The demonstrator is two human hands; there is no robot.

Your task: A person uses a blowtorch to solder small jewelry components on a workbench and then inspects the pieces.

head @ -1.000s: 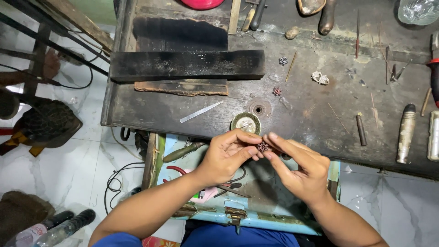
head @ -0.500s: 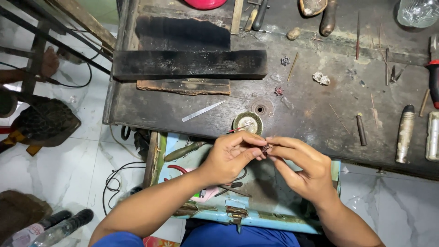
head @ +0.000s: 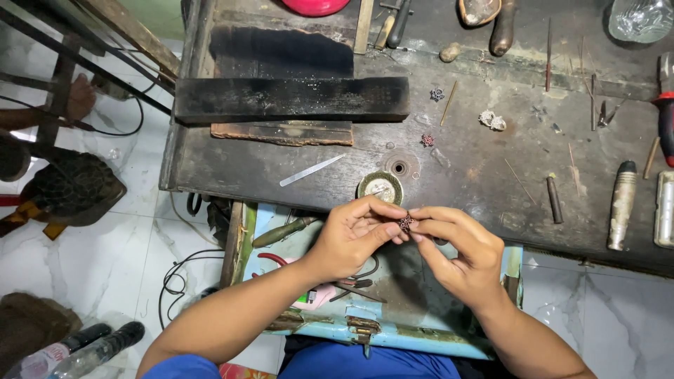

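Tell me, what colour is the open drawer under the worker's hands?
Light blue, its paint worn, on the metal drawer below both hands; the head view shows it.

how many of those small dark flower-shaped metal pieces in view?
3. One pinched between the left hand and right hand, flower piece; one on the bench at centre; one higher up. More may be hidden under the hands.
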